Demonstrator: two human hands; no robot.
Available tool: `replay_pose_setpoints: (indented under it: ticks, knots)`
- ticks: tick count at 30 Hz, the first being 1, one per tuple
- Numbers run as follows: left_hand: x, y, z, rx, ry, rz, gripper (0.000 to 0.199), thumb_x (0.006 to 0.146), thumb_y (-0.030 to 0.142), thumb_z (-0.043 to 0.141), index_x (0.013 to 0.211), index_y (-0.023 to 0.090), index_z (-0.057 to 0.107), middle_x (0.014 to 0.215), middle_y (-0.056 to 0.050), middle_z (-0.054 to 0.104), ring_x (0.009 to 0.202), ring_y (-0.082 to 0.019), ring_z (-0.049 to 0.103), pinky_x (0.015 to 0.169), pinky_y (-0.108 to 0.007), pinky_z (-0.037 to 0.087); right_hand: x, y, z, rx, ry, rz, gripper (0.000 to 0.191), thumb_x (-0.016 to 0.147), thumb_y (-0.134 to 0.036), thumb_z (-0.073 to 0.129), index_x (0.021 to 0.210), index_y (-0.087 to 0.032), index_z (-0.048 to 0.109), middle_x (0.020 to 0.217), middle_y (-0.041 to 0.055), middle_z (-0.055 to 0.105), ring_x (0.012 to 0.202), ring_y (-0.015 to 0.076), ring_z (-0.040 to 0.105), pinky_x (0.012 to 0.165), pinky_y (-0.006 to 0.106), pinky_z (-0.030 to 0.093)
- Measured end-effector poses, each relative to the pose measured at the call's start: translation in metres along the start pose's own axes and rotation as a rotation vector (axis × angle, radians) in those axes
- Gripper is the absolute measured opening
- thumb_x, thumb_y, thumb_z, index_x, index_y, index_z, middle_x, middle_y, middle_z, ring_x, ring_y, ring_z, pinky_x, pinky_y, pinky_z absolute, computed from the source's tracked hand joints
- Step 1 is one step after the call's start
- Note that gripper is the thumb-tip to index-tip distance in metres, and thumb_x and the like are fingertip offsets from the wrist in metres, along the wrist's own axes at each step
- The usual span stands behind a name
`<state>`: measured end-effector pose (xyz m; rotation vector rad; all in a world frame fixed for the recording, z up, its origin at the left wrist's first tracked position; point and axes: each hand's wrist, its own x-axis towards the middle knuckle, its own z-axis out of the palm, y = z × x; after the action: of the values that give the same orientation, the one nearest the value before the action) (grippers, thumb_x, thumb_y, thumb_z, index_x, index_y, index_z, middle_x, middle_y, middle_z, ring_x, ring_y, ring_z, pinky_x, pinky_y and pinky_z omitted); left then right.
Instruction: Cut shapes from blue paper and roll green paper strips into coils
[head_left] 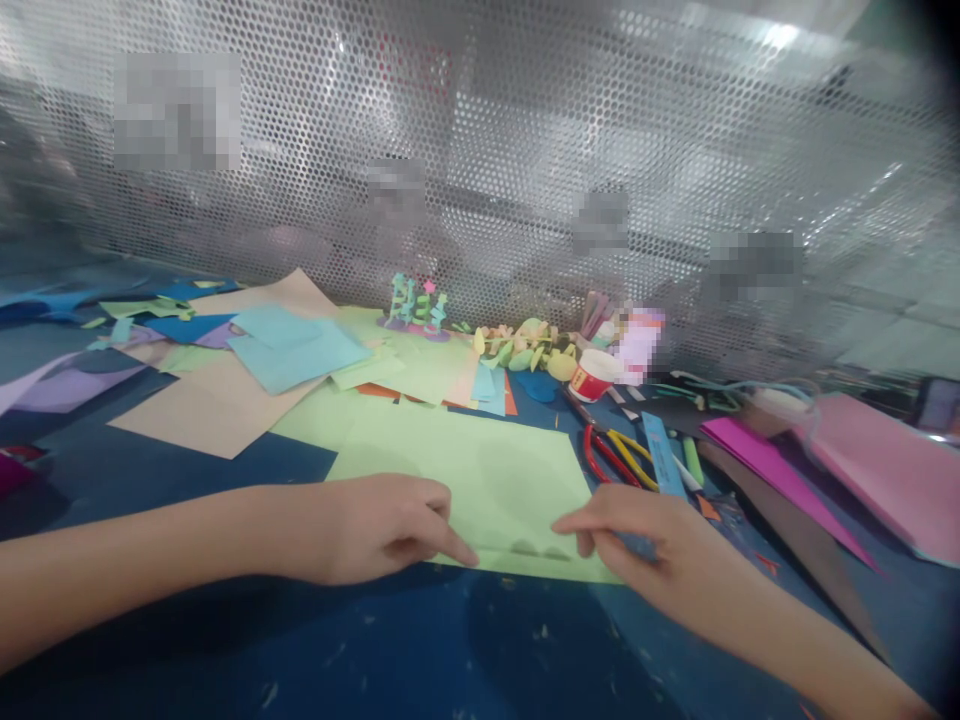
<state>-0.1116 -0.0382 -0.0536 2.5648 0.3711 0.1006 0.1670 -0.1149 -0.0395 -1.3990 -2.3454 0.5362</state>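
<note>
A light green sheet of paper (480, 460) lies flat in front of me, with a narrow folded strip along its near edge. My left hand (390, 530) rests on the sheet's near left part, most fingers curled in and one fingertip pressing the strip. Over the near right part is my right hand (630, 530), its forefinger stretched toward the strip and its thumb apart. Nothing shows between the right fingers. Whether they touch the paper, I cannot tell.
Red-handled pliers (607, 455), a yellow-handled tool (632, 458) and a blue ruler (662, 455) lie beyond my right hand. Farther back are a paper cup (595, 375), paper flowers (525, 345) and coloured sheets (300, 350). A perforated metal screen (487, 130) closes off the back.
</note>
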Motion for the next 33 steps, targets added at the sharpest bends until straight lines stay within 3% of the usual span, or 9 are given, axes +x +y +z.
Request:
replay_pose_setpoints:
  ticks: [3, 6, 10, 17, 20, 24, 29, 33]
  knots:
    - [0.014, 0.007, 0.002, -0.092, 0.029, -0.027, 0.034, 0.084, 0.008, 0.045, 0.111, 0.024, 0.057, 0.088, -0.002, 0.056, 0.076, -0.013, 0.054, 0.070, -0.020, 0.041, 0.009, -0.013, 0.011, 0.090, 0.059, 0.068, 0.013, 0.086, -0.024, 0.052, 0.097, -0.025, 0.060, 0.092, 0.0016, 0.063, 0.086, 0.0153, 0.058, 0.078, 0.027, 0.045]
    - [0.029, 0.011, 0.004, -0.236, 0.055, -0.087, 0.017, 0.080, 0.012, 0.052, 0.095, 0.020, 0.053, 0.079, 0.002, 0.056, 0.069, -0.011, 0.052, 0.061, -0.019, 0.041, 0.016, -0.021, 0.026, 0.158, -0.002, 0.138, 0.002, 0.086, -0.023, 0.053, 0.088, -0.023, 0.052, 0.088, -0.0002, 0.060, 0.081, 0.0150, 0.056, 0.072, 0.026, 0.045]
    - [0.036, 0.005, 0.005, -0.275, 0.069, -0.108, 0.007, 0.078, 0.015, 0.056, 0.083, 0.019, 0.057, 0.079, 0.003, 0.058, 0.069, -0.010, 0.054, 0.061, -0.018, 0.043, 0.017, -0.014, 0.043, 0.259, -0.045, 0.151, 0.007, 0.086, -0.015, 0.048, 0.083, -0.022, 0.049, 0.084, -0.0009, 0.058, 0.078, 0.0132, 0.056, 0.070, 0.024, 0.045]
    - [0.018, 0.003, -0.001, -0.199, 0.044, -0.080, 0.020, 0.080, 0.017, 0.057, 0.093, 0.023, 0.071, 0.087, -0.001, 0.065, 0.075, -0.011, 0.060, 0.071, -0.019, 0.046, 0.016, -0.003, 0.053, 0.250, 0.012, 0.033, 0.013, 0.087, -0.011, 0.048, 0.084, -0.021, 0.056, 0.085, 0.0010, 0.055, 0.078, 0.0127, 0.055, 0.072, 0.024, 0.045]
    - [0.013, 0.004, -0.001, -0.180, 0.051, -0.103, 0.019, 0.078, 0.025, 0.063, 0.096, 0.022, 0.071, 0.083, -0.002, 0.066, 0.071, -0.011, 0.060, 0.068, -0.019, 0.046, 0.016, -0.002, 0.054, 0.263, 0.019, 0.016, 0.013, 0.087, -0.010, 0.048, 0.084, -0.020, 0.056, 0.085, 0.0014, 0.056, 0.079, 0.0129, 0.055, 0.073, 0.024, 0.045]
    - [0.009, -0.005, 0.003, -0.180, 0.046, -0.087, 0.020, 0.080, 0.018, 0.061, 0.097, 0.023, 0.071, 0.081, -0.002, 0.066, 0.073, -0.012, 0.061, 0.069, -0.019, 0.046, 0.015, -0.001, 0.055, 0.258, 0.019, 0.012, 0.014, 0.087, -0.009, 0.048, 0.086, -0.021, 0.056, 0.086, 0.0011, 0.056, 0.080, 0.0125, 0.055, 0.074, 0.024, 0.045]
    - [0.005, -0.014, 0.010, -0.157, 0.086, -0.063, 0.020, 0.084, 0.023, 0.058, 0.099, 0.024, 0.072, 0.082, -0.004, 0.065, 0.071, -0.012, 0.061, 0.065, -0.017, 0.045, 0.014, -0.001, 0.057, 0.229, 0.033, -0.003, 0.013, 0.089, -0.011, 0.047, 0.085, -0.021, 0.055, 0.086, 0.0013, 0.056, 0.081, 0.0123, 0.055, 0.075, 0.024, 0.046]
    - [0.003, -0.011, 0.011, -0.049, 0.085, -0.034, 0.022, 0.087, 0.021, 0.054, 0.102, 0.026, 0.070, 0.086, -0.003, 0.062, 0.072, -0.011, 0.059, 0.066, -0.018, 0.043, 0.013, 0.002, 0.059, 0.157, 0.059, -0.108, 0.020, 0.090, -0.011, 0.045, 0.095, -0.022, 0.061, 0.095, 0.0047, 0.055, 0.089, 0.0140, 0.055, 0.080, 0.027, 0.046]
